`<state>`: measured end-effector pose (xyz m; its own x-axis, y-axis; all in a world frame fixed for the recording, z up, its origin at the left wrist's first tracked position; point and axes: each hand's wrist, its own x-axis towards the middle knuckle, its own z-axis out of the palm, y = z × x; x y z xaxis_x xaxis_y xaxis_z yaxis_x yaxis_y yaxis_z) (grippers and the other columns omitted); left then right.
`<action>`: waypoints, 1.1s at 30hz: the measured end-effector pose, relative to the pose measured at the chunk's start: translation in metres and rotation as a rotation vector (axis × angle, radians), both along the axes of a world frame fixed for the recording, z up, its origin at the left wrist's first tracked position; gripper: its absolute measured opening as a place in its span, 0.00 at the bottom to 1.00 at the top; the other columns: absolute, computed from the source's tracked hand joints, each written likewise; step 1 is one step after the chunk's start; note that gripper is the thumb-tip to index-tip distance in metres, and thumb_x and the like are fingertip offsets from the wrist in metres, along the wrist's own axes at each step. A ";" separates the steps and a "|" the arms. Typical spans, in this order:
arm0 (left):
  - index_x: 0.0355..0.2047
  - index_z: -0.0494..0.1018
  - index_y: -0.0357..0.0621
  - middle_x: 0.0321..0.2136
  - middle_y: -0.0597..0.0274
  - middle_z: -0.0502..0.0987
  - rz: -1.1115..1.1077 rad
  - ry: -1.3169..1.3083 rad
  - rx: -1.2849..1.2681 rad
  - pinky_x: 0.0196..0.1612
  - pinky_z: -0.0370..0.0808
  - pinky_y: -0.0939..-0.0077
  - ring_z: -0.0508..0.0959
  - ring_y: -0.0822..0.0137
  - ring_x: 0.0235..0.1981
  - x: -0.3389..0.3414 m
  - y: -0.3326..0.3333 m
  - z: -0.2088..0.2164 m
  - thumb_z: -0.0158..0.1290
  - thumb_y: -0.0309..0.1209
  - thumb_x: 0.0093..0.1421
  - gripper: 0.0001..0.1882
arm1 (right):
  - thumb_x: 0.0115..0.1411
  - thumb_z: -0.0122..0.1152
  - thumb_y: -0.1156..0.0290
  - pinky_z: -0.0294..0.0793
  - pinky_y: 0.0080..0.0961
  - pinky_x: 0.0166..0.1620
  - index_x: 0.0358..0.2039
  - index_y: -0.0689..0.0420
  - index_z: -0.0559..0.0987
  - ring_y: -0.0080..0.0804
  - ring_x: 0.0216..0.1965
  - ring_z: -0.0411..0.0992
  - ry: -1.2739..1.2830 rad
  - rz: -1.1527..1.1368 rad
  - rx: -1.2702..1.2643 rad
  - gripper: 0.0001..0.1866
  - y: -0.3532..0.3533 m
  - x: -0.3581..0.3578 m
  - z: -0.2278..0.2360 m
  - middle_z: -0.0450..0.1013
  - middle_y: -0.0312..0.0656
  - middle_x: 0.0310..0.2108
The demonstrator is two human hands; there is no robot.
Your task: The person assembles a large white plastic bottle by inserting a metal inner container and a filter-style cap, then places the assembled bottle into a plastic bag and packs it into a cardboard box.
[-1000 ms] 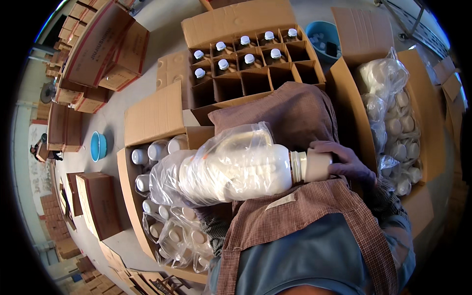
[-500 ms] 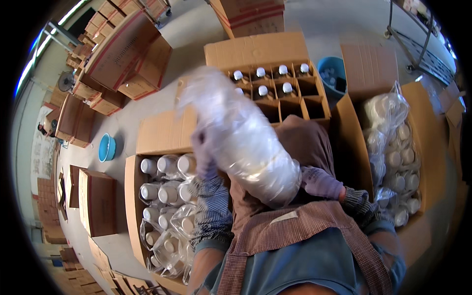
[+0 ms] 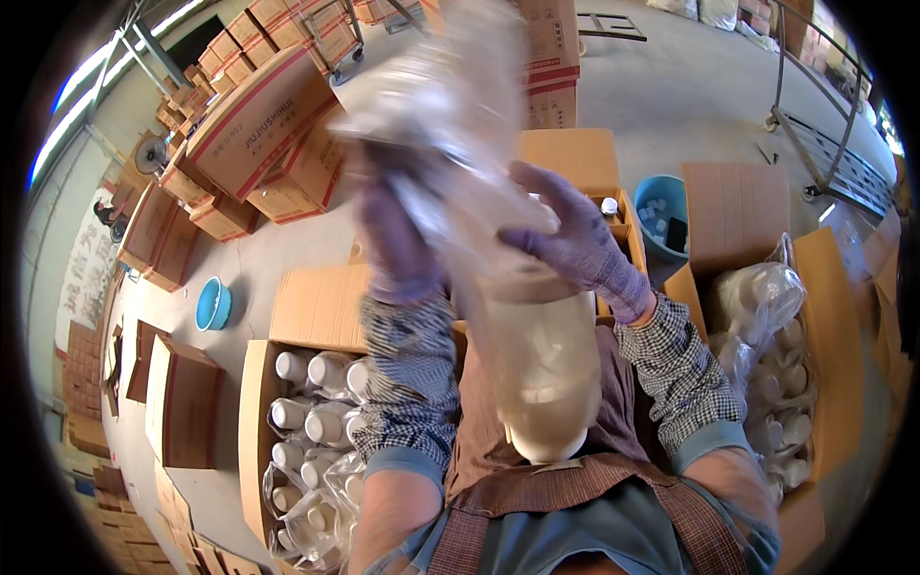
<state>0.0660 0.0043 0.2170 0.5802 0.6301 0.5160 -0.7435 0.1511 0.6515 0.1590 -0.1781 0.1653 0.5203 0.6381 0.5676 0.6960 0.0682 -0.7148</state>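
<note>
A long clear plastic bag stands upright in front of me, its lower end over my lap with pale, rounded contents that I cannot name. Its upper part is smeared by motion. My left hand, in a purple-grey glove, is closed on the bag's left side. My right hand, gloved alike, has its thumb and fingers apart beside the bag's right side. Behind the bag is a divided cardboard box, mostly hidden; one white bottle cap shows at its right.
At my left, an open carton holds several white containers in plastic; another carton like it stands at my right. A blue bucket with small white pieces stands ahead right, a blue basin left. Stacked boxes and a trolley stand farther off.
The bag has swung more upright, its top higher. My right hand has moved from the bag's lower end up to its upper right side, fingers opening. The view has tilted upward.
</note>
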 end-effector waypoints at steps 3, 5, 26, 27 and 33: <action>0.59 0.70 0.44 0.54 0.57 0.76 0.013 -0.339 0.023 0.58 0.76 0.58 0.78 0.59 0.53 -0.009 0.087 0.040 0.40 0.47 0.73 0.24 | 0.58 0.70 0.60 0.77 0.33 0.47 0.50 0.62 0.79 0.40 0.43 0.79 -0.203 0.107 -0.195 0.24 0.024 0.016 0.001 0.79 0.49 0.43; 0.55 0.72 0.41 0.50 0.58 0.79 0.307 -0.243 0.063 0.54 0.79 0.59 0.80 0.60 0.49 -0.036 0.143 0.020 0.45 0.41 0.72 0.19 | 0.58 0.69 0.60 0.77 0.31 0.45 0.47 0.62 0.81 0.36 0.39 0.79 0.162 0.201 -0.458 0.22 0.043 0.042 -0.013 0.81 0.46 0.39; 0.56 0.71 0.33 0.57 0.49 0.72 -0.825 0.107 -0.342 0.66 0.64 0.59 0.70 0.54 0.60 0.006 -0.035 -0.144 0.31 0.56 0.73 0.37 | 0.60 0.65 0.53 0.67 0.47 0.60 0.50 0.56 0.77 0.47 0.55 0.72 -0.365 0.059 -0.112 0.23 -0.021 -0.066 0.022 0.75 0.46 0.49; 0.54 0.72 0.32 0.55 0.48 0.73 -0.880 0.065 -0.380 0.66 0.63 0.59 0.69 0.54 0.61 0.003 -0.042 -0.148 0.30 0.56 0.74 0.37 | 0.59 0.66 0.52 0.65 0.50 0.61 0.49 0.55 0.78 0.49 0.55 0.71 -0.437 -0.009 -0.203 0.24 -0.015 -0.072 0.011 0.75 0.45 0.48; 0.50 0.73 0.34 0.52 0.42 0.73 0.134 0.581 0.815 0.65 0.64 0.51 0.65 0.44 0.63 -0.046 -0.039 -0.123 0.43 0.46 0.69 0.26 | 0.64 0.63 0.60 0.68 0.36 0.60 0.51 0.58 0.78 0.43 0.55 0.71 0.297 0.283 0.088 0.20 -0.029 0.014 -0.104 0.75 0.47 0.50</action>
<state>0.0200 -0.0343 0.0945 0.8291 0.2899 0.4781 -0.2564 -0.5628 0.7858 0.1732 -0.2075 0.0608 0.4809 0.7353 0.4776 0.4054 0.2966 -0.8647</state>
